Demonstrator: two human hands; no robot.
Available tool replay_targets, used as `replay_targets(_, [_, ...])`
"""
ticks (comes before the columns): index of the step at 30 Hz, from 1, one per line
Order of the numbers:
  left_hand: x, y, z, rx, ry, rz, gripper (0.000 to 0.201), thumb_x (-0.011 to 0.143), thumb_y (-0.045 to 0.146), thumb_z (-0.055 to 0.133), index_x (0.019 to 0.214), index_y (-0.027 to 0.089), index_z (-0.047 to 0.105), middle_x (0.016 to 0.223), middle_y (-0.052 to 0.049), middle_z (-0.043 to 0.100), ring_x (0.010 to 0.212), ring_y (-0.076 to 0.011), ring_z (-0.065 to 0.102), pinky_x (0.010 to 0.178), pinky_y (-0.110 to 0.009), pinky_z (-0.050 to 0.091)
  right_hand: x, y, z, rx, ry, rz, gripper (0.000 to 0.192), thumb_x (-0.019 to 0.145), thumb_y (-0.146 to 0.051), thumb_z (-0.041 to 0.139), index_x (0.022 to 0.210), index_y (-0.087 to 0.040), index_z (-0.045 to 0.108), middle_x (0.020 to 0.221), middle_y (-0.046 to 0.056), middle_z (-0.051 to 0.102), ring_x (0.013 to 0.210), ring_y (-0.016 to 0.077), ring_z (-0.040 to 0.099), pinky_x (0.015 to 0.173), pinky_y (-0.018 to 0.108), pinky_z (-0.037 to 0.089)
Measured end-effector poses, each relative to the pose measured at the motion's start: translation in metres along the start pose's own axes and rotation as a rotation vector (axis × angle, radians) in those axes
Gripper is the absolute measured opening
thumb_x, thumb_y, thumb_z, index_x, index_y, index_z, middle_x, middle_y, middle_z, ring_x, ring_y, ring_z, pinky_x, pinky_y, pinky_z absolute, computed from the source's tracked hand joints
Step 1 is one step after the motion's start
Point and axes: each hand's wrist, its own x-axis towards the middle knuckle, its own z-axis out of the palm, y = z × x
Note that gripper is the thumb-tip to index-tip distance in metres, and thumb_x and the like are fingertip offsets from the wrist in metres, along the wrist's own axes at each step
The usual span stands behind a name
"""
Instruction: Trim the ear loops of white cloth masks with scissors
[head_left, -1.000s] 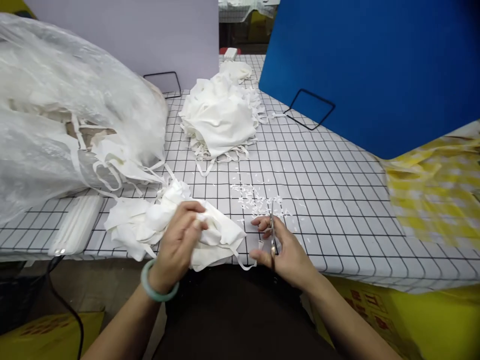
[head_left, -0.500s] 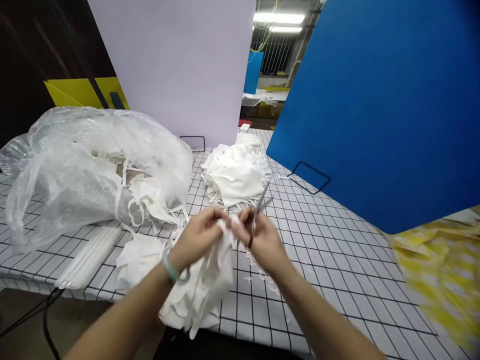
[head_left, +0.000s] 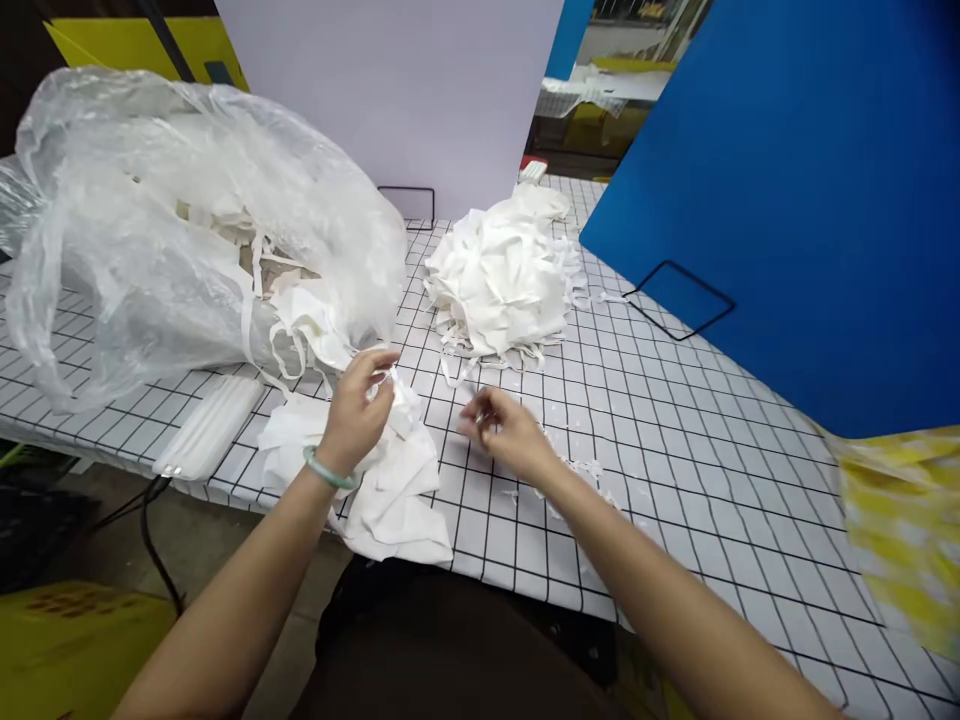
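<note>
My left hand [head_left: 354,412], with a green bangle on the wrist, pinches the top of a white cloth piece [head_left: 397,480] that lies crumpled at the near edge of the checked table [head_left: 675,440]. My right hand [head_left: 504,432] hovers low over the table just right of the cloth. Its fingers are curled and its back faces me. No scissors show in it, and the palm is hidden. Small white snippets [head_left: 581,467] lie scattered beside the right wrist.
A big clear plastic bag [head_left: 172,220] stuffed with white pieces fills the left side. A heap of white cloth pieces [head_left: 501,280] sits at the centre back. A blue board [head_left: 795,200] stands on the right and a pale board [head_left: 390,90] behind. A white bundle [head_left: 210,430] lies at the left edge.
Both hands have come down from in front of me to the table. The cloth now rests on the table, and the scissors seen in my right hand earlier no longer show.
</note>
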Motion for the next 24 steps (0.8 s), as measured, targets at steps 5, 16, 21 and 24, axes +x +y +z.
replay_targets(5, [-0.050, 0.008, -0.030, 0.099, -0.067, -0.067, 0.013, 0.091, 0.020, 0.053, 0.102, 0.018, 0.060, 0.099, -0.007, 0.061, 0.091, -0.0194, 0.061, 0.083, -0.035, 0.054, -0.029, 0.013, 0.060, 0.028, -0.075, -0.067, 0.024, 0.066, -0.010, 0.068, 0.083, -0.024, 0.060, 0.086, 0.001, 0.064, 0.090, 0.0219, 0.059, 0.084, 0.039, 0.049])
replay_targets(16, [-0.077, 0.026, -0.045, 0.354, -0.706, -0.089, 0.011, 0.087, 0.016, 0.046, 0.081, 0.019, 0.055, 0.075, -0.001, 0.058, 0.068, -0.0162, 0.054, 0.063, -0.028, 0.043, -0.042, 0.004, 0.030, 0.203, 0.241, 0.078, 0.024, 0.075, -0.027, 0.070, 0.088, -0.025, 0.050, 0.099, 0.003, 0.064, 0.086, 0.0202, 0.059, 0.078, 0.036, 0.048])
replay_targets(21, [-0.068, 0.052, -0.029, 0.260, -0.439, -0.013, 0.010, 0.090, 0.018, 0.048, 0.082, 0.019, 0.054, 0.074, 0.001, 0.056, 0.065, -0.0134, 0.051, 0.060, -0.025, 0.040, -0.066, -0.006, 0.057, 0.191, 0.142, -0.106, 0.028, 0.079, -0.028, 0.074, 0.095, -0.026, 0.052, 0.116, 0.005, 0.064, 0.106, 0.0231, 0.061, 0.089, 0.037, 0.049])
replay_targets(24, [-0.063, 0.055, -0.031, 0.280, -0.371, 0.065, 0.009, 0.090, 0.017, 0.048, 0.083, 0.019, 0.053, 0.074, 0.000, 0.056, 0.064, -0.0137, 0.050, 0.057, -0.025, 0.040, -0.062, 0.000, 0.062, 0.237, 0.003, -0.051, 0.018, 0.080, -0.028, 0.070, 0.087, -0.024, 0.054, 0.096, 0.002, 0.066, 0.089, 0.0201, 0.062, 0.081, 0.034, 0.050])
